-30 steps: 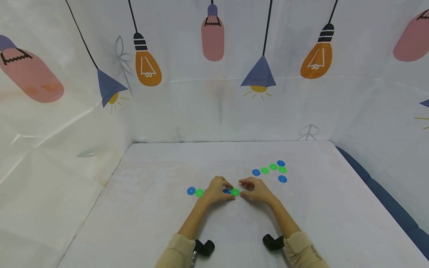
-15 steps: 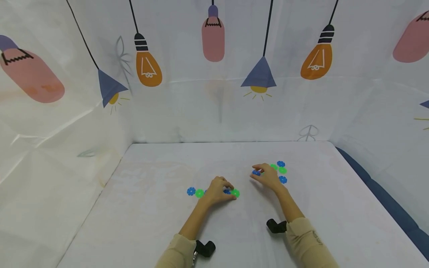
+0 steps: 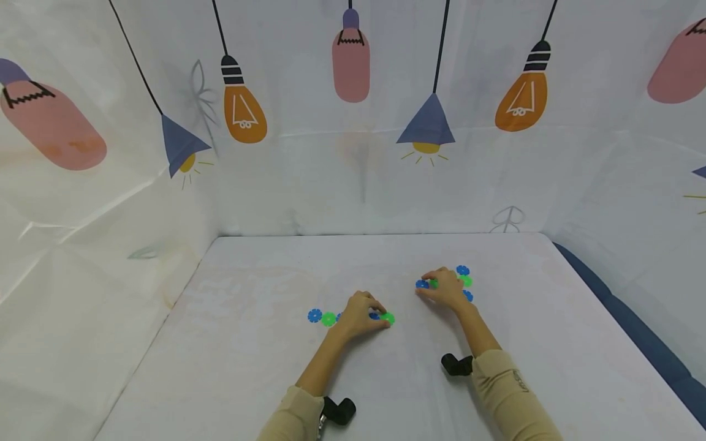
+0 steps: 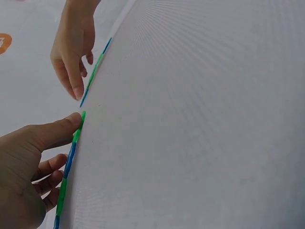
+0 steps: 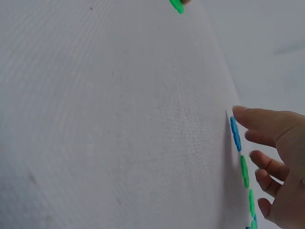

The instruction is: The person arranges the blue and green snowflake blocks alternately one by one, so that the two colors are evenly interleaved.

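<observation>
My left hand (image 3: 358,315) holds a row of flat plastic notched discs on the table. Its thumb and index finger lie at the two edges of the green disc (image 3: 388,318) at the row's right end. A blue disc (image 3: 315,315) and a green disc (image 3: 328,319) show left of the hand; the middle of the row is hidden under it. My right hand (image 3: 445,289) is over a second group of discs further back. Its thumb and index finger stand apart on either side of a blue disc (image 5: 236,134), with a green disc (image 5: 244,171) behind it.
Beyond the right hand lie another blue disc (image 3: 463,270), a green disc (image 3: 466,280) and a blue disc (image 3: 468,296). White patterned cloth (image 3: 361,177) hangs behind the white table (image 3: 265,380). A black camera mount (image 3: 339,410) sits at the left wrist, another (image 3: 456,365) at the right.
My right hand has moved from beside the left hand's green disc to the back right group, then shifted slightly further right. My left hand and the discs have stayed put.
</observation>
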Demonstrator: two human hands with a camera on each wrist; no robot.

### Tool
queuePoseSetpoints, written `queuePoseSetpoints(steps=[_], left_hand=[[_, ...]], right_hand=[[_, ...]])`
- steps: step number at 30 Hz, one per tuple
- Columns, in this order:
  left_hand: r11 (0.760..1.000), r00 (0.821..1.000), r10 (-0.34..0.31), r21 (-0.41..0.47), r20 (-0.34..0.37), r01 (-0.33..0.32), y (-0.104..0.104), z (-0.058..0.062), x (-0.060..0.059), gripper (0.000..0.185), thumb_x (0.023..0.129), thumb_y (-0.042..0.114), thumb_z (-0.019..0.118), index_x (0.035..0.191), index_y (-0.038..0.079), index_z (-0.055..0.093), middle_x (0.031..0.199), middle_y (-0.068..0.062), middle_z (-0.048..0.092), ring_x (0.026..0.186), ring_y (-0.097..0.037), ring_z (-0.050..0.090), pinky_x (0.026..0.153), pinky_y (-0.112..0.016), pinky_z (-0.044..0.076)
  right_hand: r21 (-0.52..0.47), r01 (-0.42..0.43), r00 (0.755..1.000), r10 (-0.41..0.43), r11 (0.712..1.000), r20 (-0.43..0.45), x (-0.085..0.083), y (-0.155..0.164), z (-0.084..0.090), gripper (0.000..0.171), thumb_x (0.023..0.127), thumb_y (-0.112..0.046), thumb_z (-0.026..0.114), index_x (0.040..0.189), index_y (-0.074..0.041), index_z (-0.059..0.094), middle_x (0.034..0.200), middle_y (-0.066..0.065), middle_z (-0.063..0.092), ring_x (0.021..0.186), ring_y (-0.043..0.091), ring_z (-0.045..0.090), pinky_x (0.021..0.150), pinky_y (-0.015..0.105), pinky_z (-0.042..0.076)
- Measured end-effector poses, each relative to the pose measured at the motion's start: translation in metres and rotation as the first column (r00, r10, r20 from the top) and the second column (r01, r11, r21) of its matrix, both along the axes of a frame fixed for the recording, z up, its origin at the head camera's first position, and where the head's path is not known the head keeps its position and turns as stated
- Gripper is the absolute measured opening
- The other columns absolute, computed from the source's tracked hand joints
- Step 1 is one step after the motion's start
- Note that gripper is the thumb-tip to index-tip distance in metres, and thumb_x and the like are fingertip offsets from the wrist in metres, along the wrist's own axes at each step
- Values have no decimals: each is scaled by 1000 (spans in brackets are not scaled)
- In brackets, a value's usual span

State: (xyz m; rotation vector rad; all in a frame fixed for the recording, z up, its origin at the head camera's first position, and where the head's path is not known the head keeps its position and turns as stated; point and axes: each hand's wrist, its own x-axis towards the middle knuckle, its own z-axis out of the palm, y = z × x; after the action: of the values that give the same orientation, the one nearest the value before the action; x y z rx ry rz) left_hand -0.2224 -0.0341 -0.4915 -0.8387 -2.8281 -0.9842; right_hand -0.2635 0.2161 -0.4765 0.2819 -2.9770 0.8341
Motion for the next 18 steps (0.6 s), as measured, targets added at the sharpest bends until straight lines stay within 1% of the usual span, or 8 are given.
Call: queuePoseSetpoints(steps=[5,7,11,15,18], left_hand=[[1000,1000,-6,0,-13,6,0,-2,-2,28,74,33,80,91,11,76,88,0,62,87,-14,51,78,-30,41],[1000,1000,-9,-1,-18,9,0,-2,-3,28,73,32,80,91,11,76,87,0,62,86,-13,51,77,-29,40],[1000,1000,-17,1,-23,17,0,-2,-3,28,73,32,81,90,11,76,85,1,63,84,-13,50,76,-28,40],[1000,1000,-19,5,-22,19,-1,-2,-3,28,73,31,81,90,11,76,85,0,63,83,-13,50,75,-28,40],[1000,1000,-14,8,-16,15,0,-1,-3,28,73,31,81,91,11,76,87,-1,63,84,-13,50,75,-27,39]], right_hand=[[-16,-3,1000,4,1000,30,1,3,0,38,83,-29,69,109,-2,67,113,23,57,112,44,45,88,69,27],[-21,-2,999,3,1000,39,2,4,0,38,83,-27,69,111,-3,66,115,23,56,114,43,45,89,69,26],[-10,1,999,-1,1000,33,1,6,0,40,83,-27,68,113,-1,64,115,25,55,111,44,45,86,66,30],[3,18,999,-18,1000,32,-1,7,-1,36,83,-28,68,108,-1,66,112,24,55,110,44,45,85,62,33],[0,21,999,-21,1000,41,-2,8,-1,34,83,-27,67,104,0,67,109,23,56,110,44,45,87,62,33]])
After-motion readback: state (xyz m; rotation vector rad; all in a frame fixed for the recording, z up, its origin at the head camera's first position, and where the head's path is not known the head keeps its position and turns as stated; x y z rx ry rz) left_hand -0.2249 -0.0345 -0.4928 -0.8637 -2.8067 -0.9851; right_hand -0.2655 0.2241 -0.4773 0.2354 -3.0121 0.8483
